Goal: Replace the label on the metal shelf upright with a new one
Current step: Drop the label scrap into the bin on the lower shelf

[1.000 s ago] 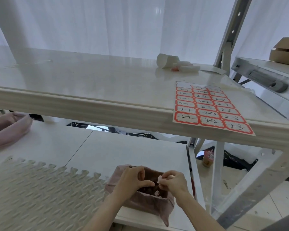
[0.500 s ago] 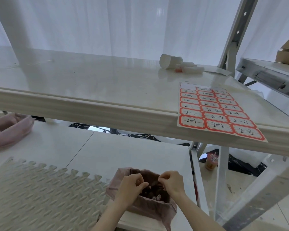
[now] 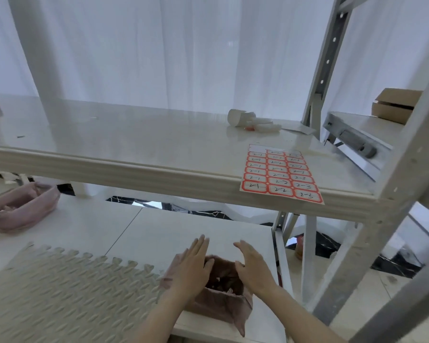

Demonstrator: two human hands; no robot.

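Observation:
A sheet of red-bordered labels with handwritten numbers lies on the upper shelf board, its corner overhanging the front edge. The grey metal upright rises at the right, slanting through the view. On the lower shelf stands a small box lined with a pink bag, scraps inside. My left hand and my right hand hover flat over it, one on each side, fingers spread and holding nothing.
A grey foam mat covers the lower shelf at the left. Another pink bag sits at the far left. A white roll and small items lie at the back of the upper shelf. Cardboard boxes rest on a neighbouring shelf.
Both hands were pinched together over the bagged box, working a small scrap. Now they have spread flat and lifted forward, with nothing in them. The view has tilted up slightly.

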